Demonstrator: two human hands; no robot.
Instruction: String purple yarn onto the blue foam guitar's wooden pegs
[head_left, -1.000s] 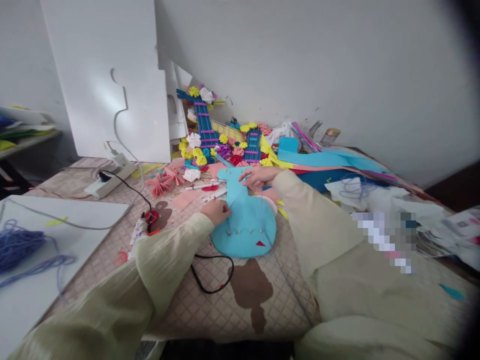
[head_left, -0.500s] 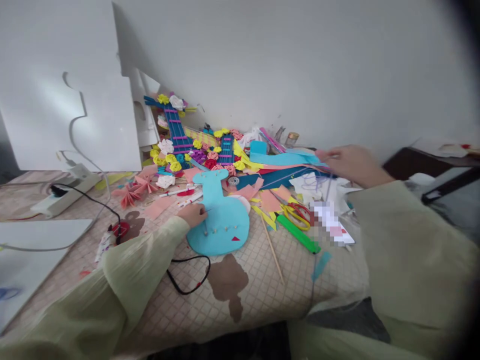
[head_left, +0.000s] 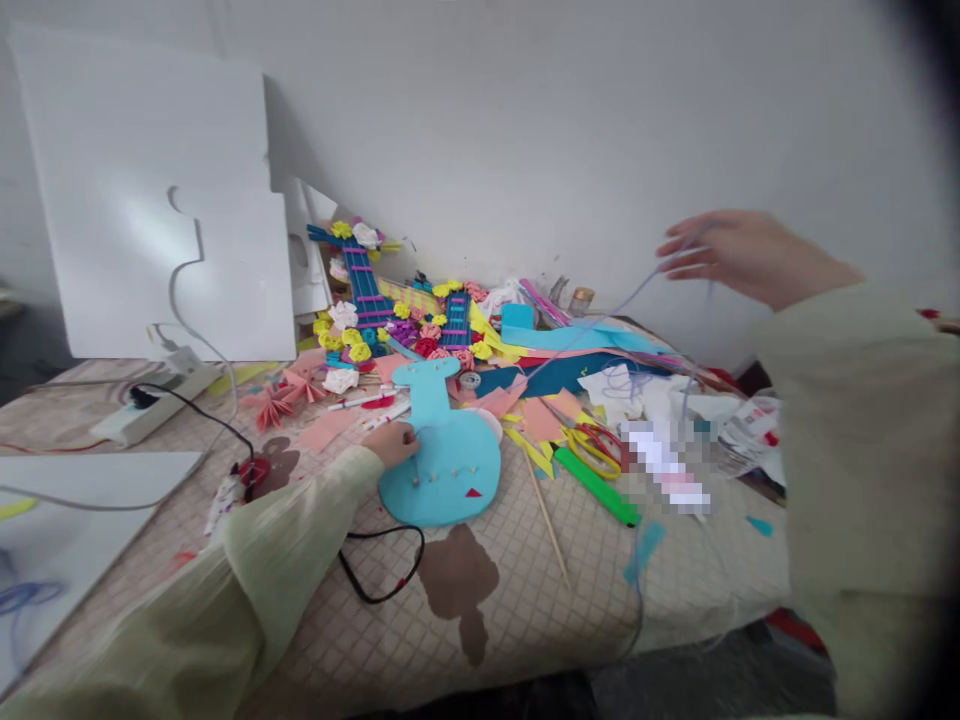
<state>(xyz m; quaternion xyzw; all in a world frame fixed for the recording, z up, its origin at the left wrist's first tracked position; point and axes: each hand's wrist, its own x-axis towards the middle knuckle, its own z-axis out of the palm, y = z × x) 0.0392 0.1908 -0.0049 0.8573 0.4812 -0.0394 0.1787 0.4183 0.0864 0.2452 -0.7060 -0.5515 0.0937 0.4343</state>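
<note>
A light blue guitar-shaped foam cutout (head_left: 442, 455) lies flat on the patterned table. My left hand (head_left: 391, 441) is closed in a pinch at the cutout's left edge, by a row of small pegs. My right hand (head_left: 739, 255) is raised high at the right, blurred, its fingers closed on a thin purple thread (head_left: 600, 322). The thread runs taut from that hand down to the cutout.
Paper flowers and blue stick ladders (head_left: 364, 285) pile up at the back wall. Yellow scissors (head_left: 592, 443), a green marker (head_left: 596, 485), a wooden skewer (head_left: 546, 520) and paper scraps lie right of the cutout. A power strip (head_left: 154, 405), black cable (head_left: 379, 580) and white boards (head_left: 157, 250) stand left.
My right hand left the cutout's neck, swung right and rose above the table, drawing the purple thread out. My left hand stayed pinched at the cutout.
</note>
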